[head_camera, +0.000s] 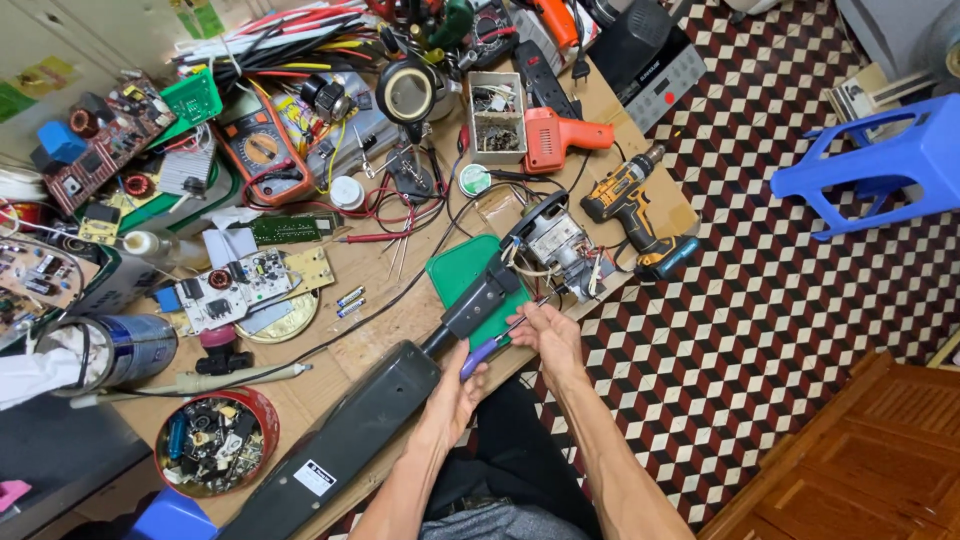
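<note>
Two hands at work: my left hand (455, 385) grips the purple-handled screwdriver (490, 345), my right hand (548, 335) pinches its shaft beside the black appliance neck (480, 300), likely mid-unscrewing, needing the tip seated squarely.

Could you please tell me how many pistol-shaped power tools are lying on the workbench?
2: the orange tool beside the parts box, and the yellow-black drill at the bench's right edge; clutter may hide others.

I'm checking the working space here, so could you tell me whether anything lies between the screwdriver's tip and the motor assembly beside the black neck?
Nothing visible does. The right hand holds the purple-handled screwdriver, its shaft pointing toward the motor assembly. The left hand touches its handle beside the black neck, which lies alongside the shaft, not across it.
</note>
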